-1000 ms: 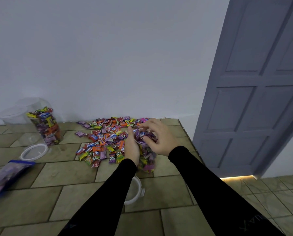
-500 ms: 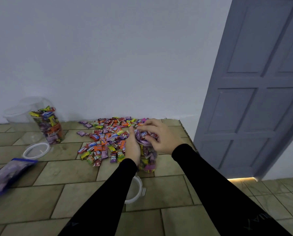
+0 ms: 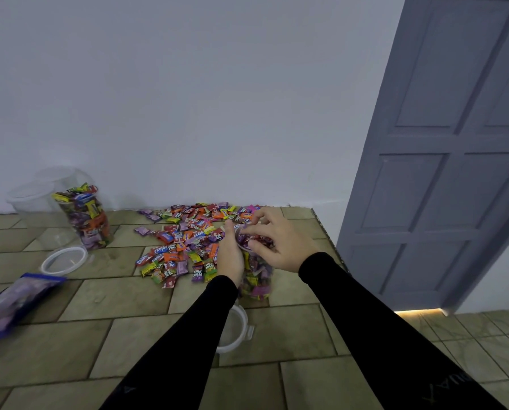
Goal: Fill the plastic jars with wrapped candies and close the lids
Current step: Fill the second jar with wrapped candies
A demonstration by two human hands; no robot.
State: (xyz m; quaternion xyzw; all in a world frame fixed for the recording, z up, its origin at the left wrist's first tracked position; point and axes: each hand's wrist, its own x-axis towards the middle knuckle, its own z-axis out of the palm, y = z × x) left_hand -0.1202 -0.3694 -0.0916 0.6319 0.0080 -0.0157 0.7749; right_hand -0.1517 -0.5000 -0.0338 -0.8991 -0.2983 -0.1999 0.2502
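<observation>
Jars wait on the tiled floor [image 3: 276, 335], and the one being filled [image 3: 254, 279] stands upright in front of the person, packed with wrapped candies. Closest of all, a clear lid [image 3: 235, 332] lies flat on the floor, partly hidden under the left sleeve. Next comes the left hand [image 3: 230, 253], pressed against the left side of the jar with its fingers wrapped round it. The right hand [image 3: 279, 241] sits over the jar's open mouth, fingers bent down and pinching candies at the top. Off to the left lies a purple and blue bag [image 3: 13, 300], and a second lid [image 3: 64, 259] rests flat a little past it. Behind the hands, a big pile of candies [image 3: 188, 238] is spread across the floor, reaching the white wall. Far left, near the wall, a second jar [image 3: 84, 220] full of candies has no lid, with empty clear tubs [image 3: 31, 199] just beside it. A grey door [image 3: 442, 173] stands on the right.
</observation>
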